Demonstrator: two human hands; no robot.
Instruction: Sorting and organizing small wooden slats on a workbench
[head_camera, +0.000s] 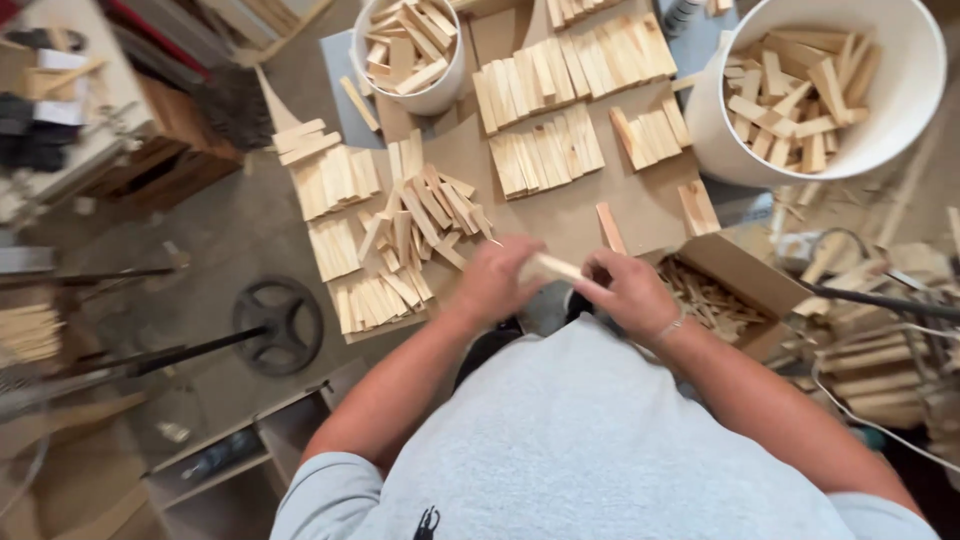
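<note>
Wood strip (553, 267) sits gripped between both hands, left hand (497, 281) and right hand (630, 290) closed on its ends, near the cardboard sheet's (570, 215) near edge, with bare cardboard just beyond.

We cannot see most of the wooden strip (555, 267): the left hand (495, 280) covers one end and the right hand (630, 290) covers the other, so only its middle shows. Our own grey shirt (590, 440) hides the floor below the hands and runs off the bottom edge. The large white bucket (905, 110) is cut by the top and right edges, and the small white bucket (440, 95) by the top. The clutter at the upper left (50, 90) is too blurred for us to tell apart. The stack of strips (28, 332) at the left edge is cut off. The cardboard box (745, 275) hides part of its contents.
</note>
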